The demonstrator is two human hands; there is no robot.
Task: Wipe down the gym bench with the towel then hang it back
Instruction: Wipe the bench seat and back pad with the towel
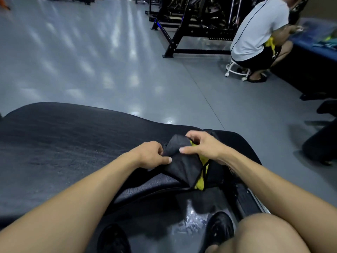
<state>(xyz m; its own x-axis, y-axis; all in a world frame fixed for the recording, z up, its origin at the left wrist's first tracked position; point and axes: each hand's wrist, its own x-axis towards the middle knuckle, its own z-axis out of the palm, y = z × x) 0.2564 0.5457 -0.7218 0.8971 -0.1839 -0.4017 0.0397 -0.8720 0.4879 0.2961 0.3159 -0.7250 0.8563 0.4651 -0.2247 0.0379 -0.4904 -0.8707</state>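
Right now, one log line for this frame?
stage: handling towel | left hand: pinching towel | right hand: gripping towel | towel: dark/yellow, bunched at gym bench end

No text, label, brand, number or sign can be read anywhere in the view. A small pale mark shows on the black shorts (262, 57) of the seated person at upper right, but it is too blurred to make out.
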